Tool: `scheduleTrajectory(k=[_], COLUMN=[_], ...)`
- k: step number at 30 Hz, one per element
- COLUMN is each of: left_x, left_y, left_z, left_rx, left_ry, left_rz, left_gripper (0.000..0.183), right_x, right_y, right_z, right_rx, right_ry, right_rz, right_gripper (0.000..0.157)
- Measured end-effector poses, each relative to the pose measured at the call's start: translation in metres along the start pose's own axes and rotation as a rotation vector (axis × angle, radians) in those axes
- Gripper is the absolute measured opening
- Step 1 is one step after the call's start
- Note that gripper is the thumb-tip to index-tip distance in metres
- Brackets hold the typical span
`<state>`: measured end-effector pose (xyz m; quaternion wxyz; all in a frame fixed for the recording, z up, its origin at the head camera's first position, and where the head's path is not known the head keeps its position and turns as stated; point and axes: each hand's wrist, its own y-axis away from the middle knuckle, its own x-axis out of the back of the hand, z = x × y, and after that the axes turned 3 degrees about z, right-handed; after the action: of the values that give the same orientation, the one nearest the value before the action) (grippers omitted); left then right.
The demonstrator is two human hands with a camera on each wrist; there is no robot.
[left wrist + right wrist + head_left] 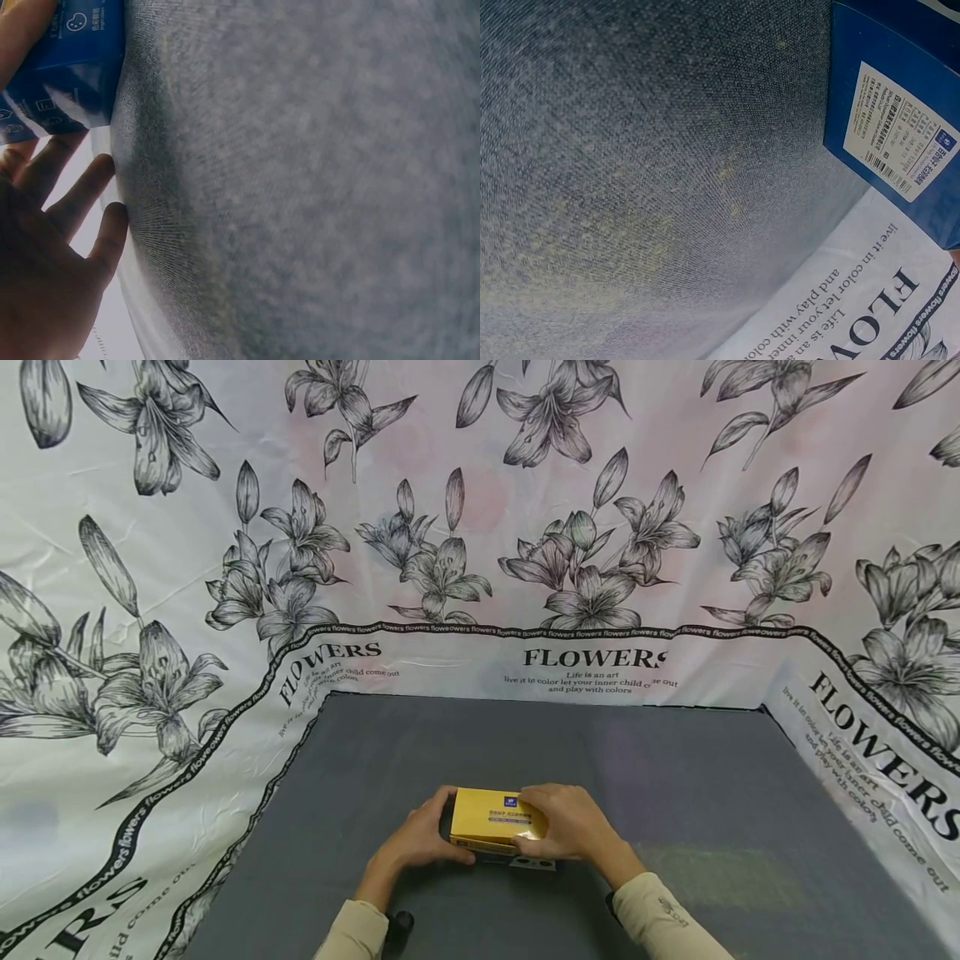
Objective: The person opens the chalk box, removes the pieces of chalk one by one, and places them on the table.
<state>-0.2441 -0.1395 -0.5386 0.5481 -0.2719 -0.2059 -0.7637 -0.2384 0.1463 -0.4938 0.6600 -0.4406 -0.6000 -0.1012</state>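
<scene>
A small carton box (491, 818) with a yellow top sits on the grey tabletop in the head view. Its lower sides are blue in the left wrist view (90, 67) and in the right wrist view, where a white printed label (900, 135) shows. My left hand (423, 835) holds the box's left end, thumb toward the front; in the left wrist view its lower fingers are spread below the box. At the right end my right hand (566, 822) grips the yellow part, fingers over the top and thumb at the front edge. Whether the yellow and blue parts are separate, I cannot tell.
The grey tabletop (675, 777) stretches around the box. White cloth (592, 668) printed with black flowers and lettering rises along its back and sides. A dark strap piece (401, 922) sits at the left wrist.
</scene>
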Motion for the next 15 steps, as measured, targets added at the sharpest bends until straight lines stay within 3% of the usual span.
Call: scheduleTrajectory(k=[8, 15], left_x=[0.0, 0.0], left_y=[0.002, 0.001], left_z=[-0.001, -0.003], left_rx=[0.026, -0.037], left_ry=[0.006, 0.001], left_rz=[-0.003, -0.005], left_gripper=[0.105, 0.099], right_x=[-0.001, 0.008], right_y=[-0.003, -0.008], right_z=[-0.001, -0.001], right_rx=[-0.04, -0.152], right_ry=[-0.055, -0.185], right_rz=[-0.026, -0.068], right_gripper=[0.043, 0.04])
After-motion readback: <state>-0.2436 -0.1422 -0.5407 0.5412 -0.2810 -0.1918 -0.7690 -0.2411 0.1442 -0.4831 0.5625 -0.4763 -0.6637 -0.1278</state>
